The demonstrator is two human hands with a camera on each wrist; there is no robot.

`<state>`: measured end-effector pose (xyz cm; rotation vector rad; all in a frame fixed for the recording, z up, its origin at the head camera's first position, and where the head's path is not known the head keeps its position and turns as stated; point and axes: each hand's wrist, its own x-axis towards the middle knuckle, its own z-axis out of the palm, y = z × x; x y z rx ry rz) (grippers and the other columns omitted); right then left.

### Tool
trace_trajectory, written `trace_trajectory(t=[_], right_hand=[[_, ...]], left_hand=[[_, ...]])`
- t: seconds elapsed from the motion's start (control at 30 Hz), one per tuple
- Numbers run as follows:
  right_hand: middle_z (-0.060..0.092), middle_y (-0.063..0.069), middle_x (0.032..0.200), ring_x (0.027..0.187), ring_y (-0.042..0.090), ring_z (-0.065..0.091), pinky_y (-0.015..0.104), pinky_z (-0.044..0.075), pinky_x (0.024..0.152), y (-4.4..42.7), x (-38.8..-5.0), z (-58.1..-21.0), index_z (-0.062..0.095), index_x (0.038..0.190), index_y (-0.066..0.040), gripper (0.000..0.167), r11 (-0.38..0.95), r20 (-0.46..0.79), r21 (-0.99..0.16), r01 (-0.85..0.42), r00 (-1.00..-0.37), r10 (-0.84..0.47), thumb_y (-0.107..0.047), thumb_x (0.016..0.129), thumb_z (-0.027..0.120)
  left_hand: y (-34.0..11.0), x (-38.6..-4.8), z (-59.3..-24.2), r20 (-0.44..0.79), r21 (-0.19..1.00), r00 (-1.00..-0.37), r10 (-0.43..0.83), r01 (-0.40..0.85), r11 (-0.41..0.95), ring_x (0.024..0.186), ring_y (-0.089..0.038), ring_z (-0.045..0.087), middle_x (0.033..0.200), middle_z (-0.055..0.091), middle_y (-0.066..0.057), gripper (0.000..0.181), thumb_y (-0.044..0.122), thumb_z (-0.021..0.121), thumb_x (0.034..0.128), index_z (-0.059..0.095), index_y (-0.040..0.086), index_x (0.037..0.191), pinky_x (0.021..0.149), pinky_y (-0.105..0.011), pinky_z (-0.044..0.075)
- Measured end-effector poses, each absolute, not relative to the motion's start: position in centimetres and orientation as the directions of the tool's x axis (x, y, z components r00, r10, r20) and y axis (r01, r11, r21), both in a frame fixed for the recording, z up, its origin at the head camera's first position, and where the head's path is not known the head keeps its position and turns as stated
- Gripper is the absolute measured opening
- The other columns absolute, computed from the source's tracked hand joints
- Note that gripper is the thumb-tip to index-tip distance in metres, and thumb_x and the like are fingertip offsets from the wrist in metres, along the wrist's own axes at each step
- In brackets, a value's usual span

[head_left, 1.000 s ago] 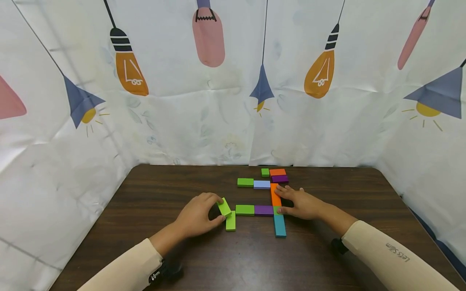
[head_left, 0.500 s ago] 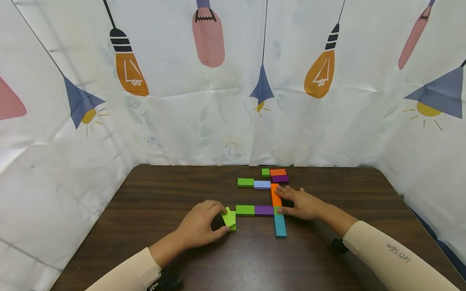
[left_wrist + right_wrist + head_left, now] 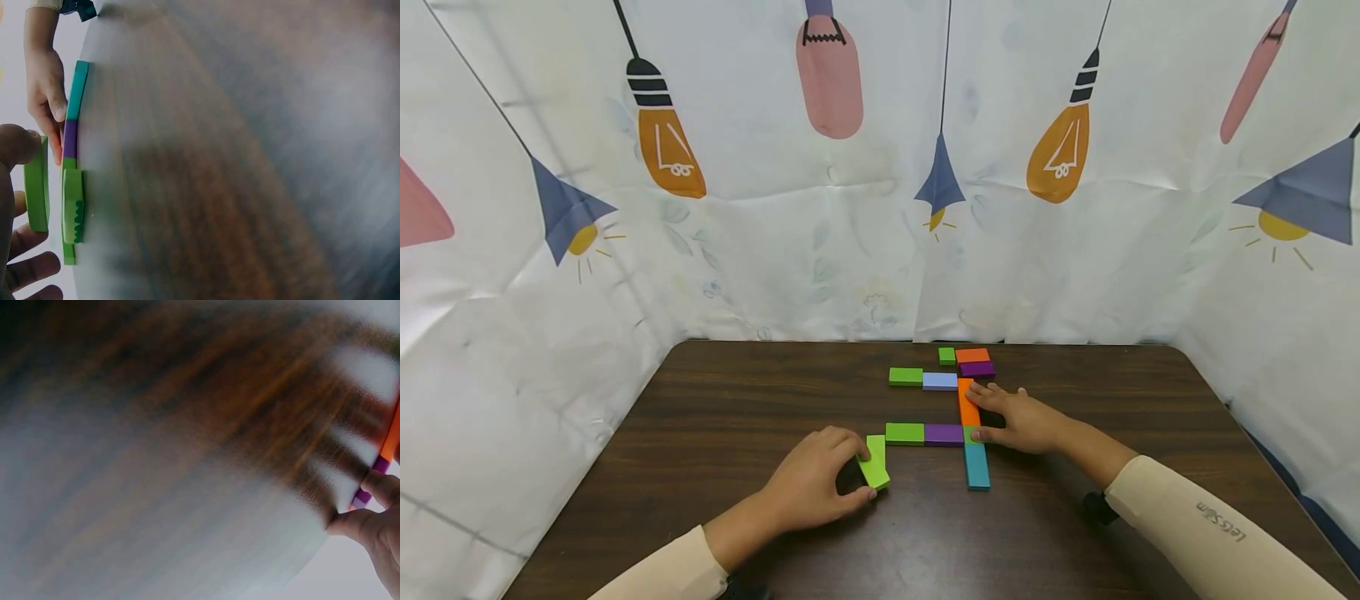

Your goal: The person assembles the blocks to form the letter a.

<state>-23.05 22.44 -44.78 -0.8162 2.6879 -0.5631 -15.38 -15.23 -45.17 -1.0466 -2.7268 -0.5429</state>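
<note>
My left hand (image 3: 814, 481) pinches a lime green block (image 3: 875, 475) between thumb and fingers. In the left wrist view this held block (image 3: 37, 187) hangs apart from the table blocks. Behind it in the head view lies another lime block (image 3: 877, 447), partly covered. My right hand (image 3: 1024, 420) rests beside the column of blocks, its fingers extended. Its fingertips touch the orange block (image 3: 967, 402), and the thumb lies at a small green block (image 3: 969, 434). A teal block (image 3: 977, 467) continues the column nearer me. A purple block (image 3: 943, 434) and green block (image 3: 905, 433) join it from the left.
Farther back lie a light blue block (image 3: 939, 381) and a green block (image 3: 906, 377). Behind them are a dark purple block (image 3: 977, 368), an orange-red block (image 3: 972, 355) and a small green block (image 3: 947, 356). The dark wooden table (image 3: 760, 375) meets a patterned curtain (image 3: 760, 267).
My left hand has moved toward me with the pinched lime block, passing over the lime block on the table to its near end. The right hand has stayed still.
</note>
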Motion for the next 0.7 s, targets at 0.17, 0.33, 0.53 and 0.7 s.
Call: trace_trajectory(t=[0.17,0.33,0.53,0.7], right_hand=[[0.031,0.009,0.164,0.152,0.038,0.022,0.075,0.014,0.112,22.4,-23.2,-44.9,0.036,0.16,-0.01,0.081,0.768,-0.152,-0.435,-0.47,-0.802,-0.577,-0.059,0.099,0.058],[0.031,0.009,0.165,0.152,0.038,0.022,0.075,0.014,0.112,22.5,-23.2,-44.9,0.036,0.16,-0.011,0.081,0.77,-0.155,-0.438,-0.465,-0.804,-0.574,-0.059,0.098,0.058],[0.03,0.009,0.165,0.152,0.039,0.022,0.075,0.013,0.112,22.4,-23.2,-44.9,0.035,0.16,-0.011,0.081,0.765,-0.15,-0.442,-0.469,-0.802,-0.579,-0.059,0.098,0.059],[0.03,0.009,0.165,0.152,0.039,0.022,0.075,0.014,0.112,22.4,-23.2,-44.8,0.036,0.16,-0.011,0.081,0.766,-0.151,-0.44,-0.469,-0.802,-0.578,-0.059,0.098,0.059]], left_hand=[[-15.1,-14.8,-45.3,0.306,0.267,-0.722,0.621,0.691,0.672,0.111,-0.012,0.058,0.113,0.063,0.01,0.037,0.045,0.083,0.082,0.066,0.025,0.108,0.094,-0.041,0.051],[-15.0,-14.4,-45.5,0.315,0.264,-0.705,0.636,0.708,0.655,0.111,-0.011,0.058,0.114,0.062,0.011,0.038,0.046,0.084,0.0811,0.066,0.025,0.108,0.092,-0.04,0.051],[-14.9,-13.9,-45.7,0.296,0.262,-0.701,0.649,0.713,0.65,0.11,-0.009,0.057,0.113,0.061,0.012,0.038,0.048,0.083,0.0821,0.065,0.026,0.107,0.092,-0.039,0.051],[-14.8,-13.5,-45.7,0.291,0.253,-0.688,0.665,0.725,0.641,0.109,-0.01,0.057,0.113,0.061,0.011,0.037,0.049,0.082,0.0836,0.067,0.025,0.107,0.093,-0.041,0.05]])
